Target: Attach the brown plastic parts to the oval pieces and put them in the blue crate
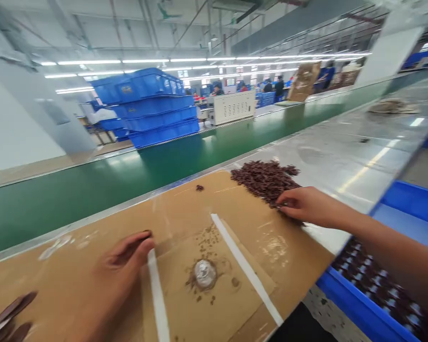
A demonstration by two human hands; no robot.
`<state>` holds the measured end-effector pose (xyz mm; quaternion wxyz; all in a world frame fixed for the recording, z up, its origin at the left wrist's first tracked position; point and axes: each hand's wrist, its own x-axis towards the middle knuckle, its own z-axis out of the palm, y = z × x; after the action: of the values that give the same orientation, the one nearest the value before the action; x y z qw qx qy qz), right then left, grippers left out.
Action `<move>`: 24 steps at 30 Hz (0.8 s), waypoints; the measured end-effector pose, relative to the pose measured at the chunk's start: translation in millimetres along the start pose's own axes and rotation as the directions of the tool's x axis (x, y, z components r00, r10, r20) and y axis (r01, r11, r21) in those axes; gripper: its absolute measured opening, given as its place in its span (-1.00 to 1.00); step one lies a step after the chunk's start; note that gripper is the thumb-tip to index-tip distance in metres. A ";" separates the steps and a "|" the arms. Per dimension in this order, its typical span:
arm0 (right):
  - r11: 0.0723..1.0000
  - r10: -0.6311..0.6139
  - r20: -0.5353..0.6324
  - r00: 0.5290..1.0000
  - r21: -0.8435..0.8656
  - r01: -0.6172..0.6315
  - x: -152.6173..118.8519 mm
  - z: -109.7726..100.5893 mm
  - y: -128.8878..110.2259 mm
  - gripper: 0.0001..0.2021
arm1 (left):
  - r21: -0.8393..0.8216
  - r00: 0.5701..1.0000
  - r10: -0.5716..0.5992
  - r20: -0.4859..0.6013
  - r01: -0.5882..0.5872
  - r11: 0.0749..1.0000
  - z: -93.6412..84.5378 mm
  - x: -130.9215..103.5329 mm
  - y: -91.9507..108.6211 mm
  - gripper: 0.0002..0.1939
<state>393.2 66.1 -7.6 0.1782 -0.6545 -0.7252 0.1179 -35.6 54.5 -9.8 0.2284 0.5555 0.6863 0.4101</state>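
Head view, and straight to the right hand [308, 205]: its fingertips are right at the near edge of a loose heap of small, dark reddish-brown pieces [266, 180], thumb and forefinger drawn narrow. Is a piece caught between them? Can't tell; the tips merge with the heap.

Over on the other side, the left hand [124, 266] hangs above a brown sheet [185, 209], thumb and forefinger nearly together just beside the top of a white strip [159, 299]. A dark spot shows at those tips; it may be a pinched piece, but the hand is blurred, so no firm call.

Between the hands, a silvery, shiny dome [205, 274] sits ringed by dark specks, with a second white strip [248, 266] slanting down on its right. The heap lies beyond it, partly on the sheet and partly on the bare metal worktop [317, 152], and a tiny dark cluster [199, 188] stands well apart to its left.

How to do this pick well? My judgement: work the fringe, where pieces lie loose, with a light fingertip pinch; digging into the middle would probably scatter them. Keep the right forearm clear of the blue plastic bin [360, 309] below.
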 end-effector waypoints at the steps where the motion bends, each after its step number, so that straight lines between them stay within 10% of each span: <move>1: 1.000 0.004 0.005 1.000 0.006 -0.004 0.6 -2.0 2.7 -0.84 | -0.022 0.998 -0.040 0.053 0.041 0.999 2.6 -0.6 -1.4 -0.55; 6: 0.993 0.036 -0.058 0.998 0.114 -0.029 12.0 -9.7 -3.8 -0.69 | -0.328 0.989 0.111 0.095 -0.074 0.942 15.8 1.5 -5.0 -0.54; 10: 0.835 0.039 -0.035 0.999 0.551 -0.013 30.0 -3.9 -50.5 -0.77 | -0.384 0.988 0.121 0.093 -0.077 0.920 13.9 1.0 -9.9 -0.61; 14: 0.625 -0.220 0.066 0.973 0.776 0.089 52.9 1.8 -111.9 -0.78 | -0.359 0.984 0.126 0.127 -0.073 0.930 13.7 0.8 -13.9 -0.69; 18: 0.430 -0.506 0.156 0.848 0.898 0.091 65.0 9.2 -155.0 -0.71 | -0.391 0.987 0.124 0.103 -0.074 0.917 18.1 -1.0 -11.2 -0.72; 24: 0.344 -0.537 0.192 0.821 0.939 0.006 65.6 35.5 -156.2 -0.73 | -0.576 0.997 -0.018 0.079 0.060 0.815 18.5 -5.5 2.2 -0.66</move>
<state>231.5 115.3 30.1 0.3406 -0.2606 -0.6605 0.6163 -18.6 55.0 -19.1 0.4183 0.4599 0.5326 0.5744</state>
